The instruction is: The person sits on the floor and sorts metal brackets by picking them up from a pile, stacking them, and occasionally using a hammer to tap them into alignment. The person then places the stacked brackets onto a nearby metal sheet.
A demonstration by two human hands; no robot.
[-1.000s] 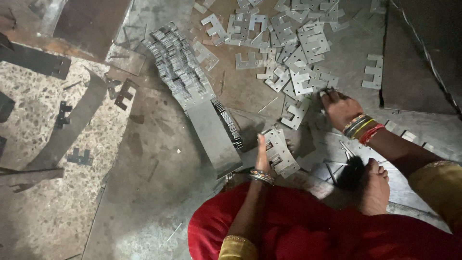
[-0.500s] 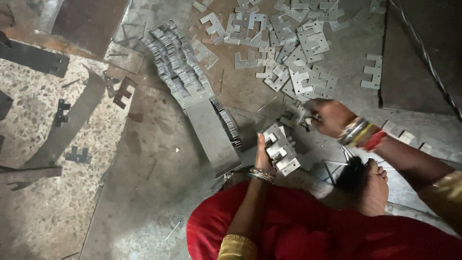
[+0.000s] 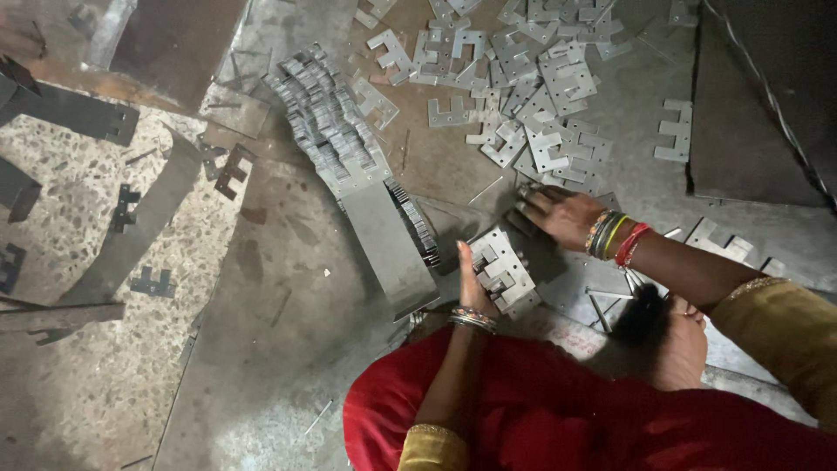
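Observation:
My left hand [image 3: 472,281] holds a small stack of grey E-shaped metal plates [image 3: 503,270] upright against the floor, close to my knee. My right hand [image 3: 561,214], with coloured bangles at the wrist, lies palm down on the floor just beyond that stack, fingers on a loose plate at the near edge of a scattered heap of the same plates [image 3: 532,96]. A long row of stacked plates [image 3: 327,118] runs diagonally at the left, ending on a flat metal strip [image 3: 384,249].
Red cloth [image 3: 558,410] covers my lap at the bottom, and my bare foot [image 3: 680,344] rests at the right. Long punched metal strips [image 3: 131,222] and offcuts lie on the speckled floor at the left. A dark metal sheet [image 3: 750,113] lies at the far right.
My right hand drew back toward the held stack, then went out again to the edge of the heap. The left hand kept hold of its stack and barely moved.

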